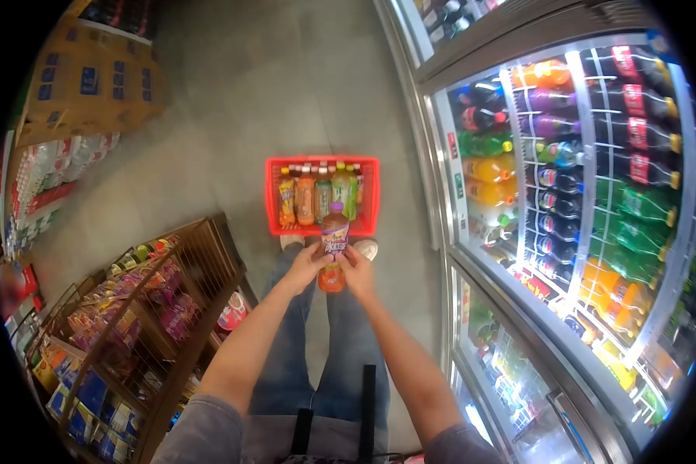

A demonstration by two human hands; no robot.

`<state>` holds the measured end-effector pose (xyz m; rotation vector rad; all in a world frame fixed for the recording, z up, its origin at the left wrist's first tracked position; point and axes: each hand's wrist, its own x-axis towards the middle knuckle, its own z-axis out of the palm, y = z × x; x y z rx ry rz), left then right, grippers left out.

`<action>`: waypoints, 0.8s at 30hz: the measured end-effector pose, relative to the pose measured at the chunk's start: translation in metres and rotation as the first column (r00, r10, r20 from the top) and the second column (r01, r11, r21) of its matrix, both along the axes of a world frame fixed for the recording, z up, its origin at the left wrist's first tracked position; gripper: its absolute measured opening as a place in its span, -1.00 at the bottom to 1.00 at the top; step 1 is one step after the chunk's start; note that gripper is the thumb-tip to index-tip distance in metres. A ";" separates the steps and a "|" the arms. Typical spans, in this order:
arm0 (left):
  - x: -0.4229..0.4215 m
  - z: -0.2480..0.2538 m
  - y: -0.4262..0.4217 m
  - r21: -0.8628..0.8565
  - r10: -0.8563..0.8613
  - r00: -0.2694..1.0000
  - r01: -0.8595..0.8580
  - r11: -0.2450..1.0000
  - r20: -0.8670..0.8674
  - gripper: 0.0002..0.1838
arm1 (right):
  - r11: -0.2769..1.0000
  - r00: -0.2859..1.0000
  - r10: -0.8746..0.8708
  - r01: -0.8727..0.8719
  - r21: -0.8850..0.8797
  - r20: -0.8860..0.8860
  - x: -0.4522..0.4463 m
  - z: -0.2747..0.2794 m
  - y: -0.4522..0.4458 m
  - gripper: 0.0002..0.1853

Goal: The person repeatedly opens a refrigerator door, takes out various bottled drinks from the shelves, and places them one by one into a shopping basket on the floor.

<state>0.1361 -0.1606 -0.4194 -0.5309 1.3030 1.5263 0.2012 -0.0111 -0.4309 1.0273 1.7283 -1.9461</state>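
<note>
Between both hands I hold a drink bottle [334,226] with a purple cap, a purple and white label and reddish-orange liquid. My left hand [308,267] grips its left side and my right hand [356,269] its right side, around the lower part of the label. Just beyond the bottle a red plastic basket [268,197] rests on the floor at my feet. Several upright bottles stand in it, among them an orange bottle [305,197], a yellow bottle [287,197] and a green-labelled bottle [352,193]. The held bottle hides part of the basket's near rim.
On the right runs a lit drinks cooler [580,170] with rows of bottles behind its glass doors. To the left stands a wooden snack shelf [224,255] with purple packets [131,305]. Farther up are cardboard cartons [93,85] and wrapped bottle packs [54,170]. Grey floor [286,77] stretches ahead.
</note>
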 end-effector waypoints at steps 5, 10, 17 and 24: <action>0.008 -0.068 0.000 0.009 0.001 1.000 -0.001 1.000 0.002 -0.50 | 0.999 0.995 -0.041 0.040 0.012 0.086 0.002 -0.049 -0.003 -0.53; -0.001 -0.148 0.027 -0.079 -0.093 0.990 0.085 0.993 -0.109 -0.53 | 0.964 0.996 -0.012 -0.012 0.264 0.088 -0.008 -0.122 0.010 -0.58; -0.034 -0.247 0.091 -0.316 -0.223 0.913 0.112 0.942 -0.341 -0.60 | 0.860 0.999 0.029 -0.014 0.511 -0.021 -0.044 -0.243 0.048 -0.55; -0.033 -0.318 0.110 -0.669 -0.514 0.789 0.183 0.720 -0.336 -0.60 | 0.849 0.967 0.109 -0.211 0.485 0.229 -0.051 -0.289 0.054 -0.45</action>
